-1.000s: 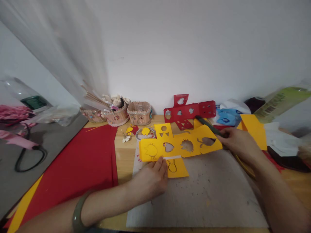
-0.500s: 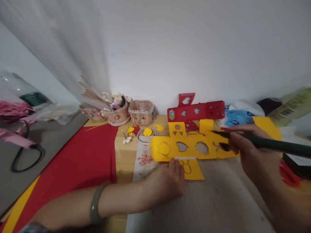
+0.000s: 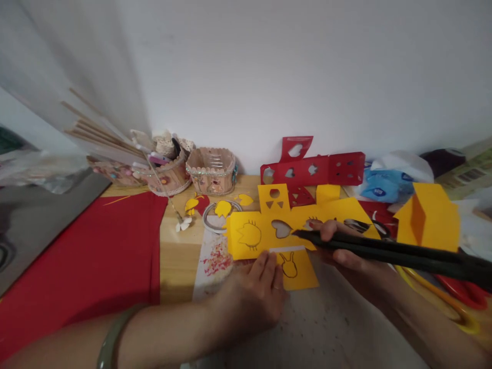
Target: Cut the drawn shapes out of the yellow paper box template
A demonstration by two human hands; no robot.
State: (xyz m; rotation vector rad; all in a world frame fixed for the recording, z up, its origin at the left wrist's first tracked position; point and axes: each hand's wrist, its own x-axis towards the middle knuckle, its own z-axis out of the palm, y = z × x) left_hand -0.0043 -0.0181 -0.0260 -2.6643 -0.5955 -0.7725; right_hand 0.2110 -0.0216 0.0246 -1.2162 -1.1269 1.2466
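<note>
A yellow paper cut-out [image 3: 303, 218] in a cross shape lies on a grey mat [image 3: 330, 328], with drawn and cut shapes such as a heart and a rabbit. My left hand [image 3: 253, 294] rests on the mat, fingers stretched out and pressing the cut-out's lower flap by the rabbit. My right hand [image 3: 353, 256] is closed round a long dark tool [image 3: 392, 251], which lies across the cut-out with its tip near the heart hole.
A red cut-out [image 3: 313, 169] of the same shape leans against the wall. Decorated stick baskets [image 3: 211, 171] with wooden sticks stand at the back left. A red sheet [image 3: 88, 261] covers the left. Folded yellow paper [image 3: 430, 218], blue packets [image 3: 384, 187] and scissors [image 3: 457, 297] lie right.
My right hand has swung the dark tool leftward over the yellow cut-out, its tip now near the heart hole. The left hand stays on the lower flap. The view has shifted.
</note>
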